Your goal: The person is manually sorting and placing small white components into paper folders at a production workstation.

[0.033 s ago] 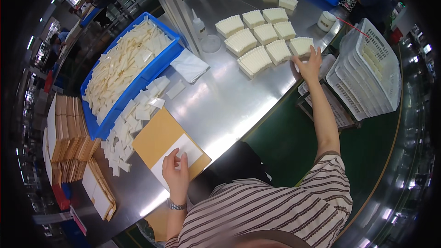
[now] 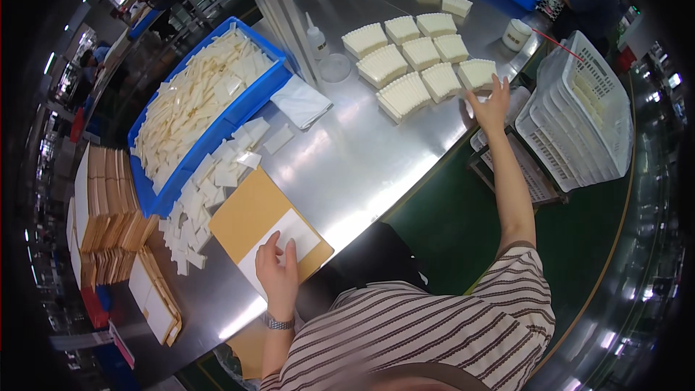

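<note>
My right hand [image 2: 492, 107] is at the near edge of the closest right block [image 2: 477, 72] in a group of cream, fan-shaped, ridged blocks [image 2: 404, 94]. Its fingers and thumb are spread at that block's corners; whether they touch it I cannot tell. Over a flat brown paper piece [image 2: 250, 206] with a white section [image 2: 300, 235], my left hand [image 2: 279, 268] is loosely bent. A gap shows between its thumb and fingers, and nothing is visible in them. Small flat white pieces [image 2: 206, 192] lie heaped just beyond the brown paper.
A blue tray [image 2: 264, 87] full of cream strips stands at left, beside stacked brown-and-white folders [image 2: 108, 203]. A metal post [image 2: 279, 18], glue bottle [image 2: 316, 40] and folded white cloth [image 2: 300, 101] are beyond. White baskets [image 2: 572, 116] stack at right; a white jar [image 2: 515, 34] sits nearby.
</note>
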Tool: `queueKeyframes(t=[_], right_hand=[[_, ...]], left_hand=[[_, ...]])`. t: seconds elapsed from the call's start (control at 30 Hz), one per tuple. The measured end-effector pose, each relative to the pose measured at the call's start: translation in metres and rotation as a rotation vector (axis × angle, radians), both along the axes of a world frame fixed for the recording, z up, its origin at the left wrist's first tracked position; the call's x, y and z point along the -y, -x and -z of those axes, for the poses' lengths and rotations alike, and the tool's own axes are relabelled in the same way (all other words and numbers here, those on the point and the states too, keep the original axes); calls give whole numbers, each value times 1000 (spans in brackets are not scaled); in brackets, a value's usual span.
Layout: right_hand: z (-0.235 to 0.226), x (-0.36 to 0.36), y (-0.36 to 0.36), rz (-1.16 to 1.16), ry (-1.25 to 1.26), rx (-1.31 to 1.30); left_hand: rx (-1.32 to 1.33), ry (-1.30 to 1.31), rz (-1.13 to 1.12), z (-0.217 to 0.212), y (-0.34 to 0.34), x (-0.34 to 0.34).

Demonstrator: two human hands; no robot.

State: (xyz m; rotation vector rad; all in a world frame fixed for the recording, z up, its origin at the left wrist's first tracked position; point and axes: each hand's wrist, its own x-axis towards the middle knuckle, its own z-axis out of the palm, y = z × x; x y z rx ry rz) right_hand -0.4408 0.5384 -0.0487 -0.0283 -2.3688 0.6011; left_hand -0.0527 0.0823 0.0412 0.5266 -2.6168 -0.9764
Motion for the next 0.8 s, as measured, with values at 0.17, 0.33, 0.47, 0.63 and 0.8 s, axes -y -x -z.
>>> queueKeyframes(t=[0.17,0.33,0.47,0.63,0.8], right_hand=[[-6,19,-43,-34,52,-232],[-24,85,-93,-199,176,-170],[-32,170,-125,-644,256,-37],[-51,302,-195,-1313,268,234],[-40,371,-214,-1816,-200,367]], left_hand=[[125,385,-37,14,-31,7],[180,463,4,6,-86,24],[257,643,-188,18,-127,44],[156,318,-34,31,-127,63],[161,343,310,36,-85,71]])
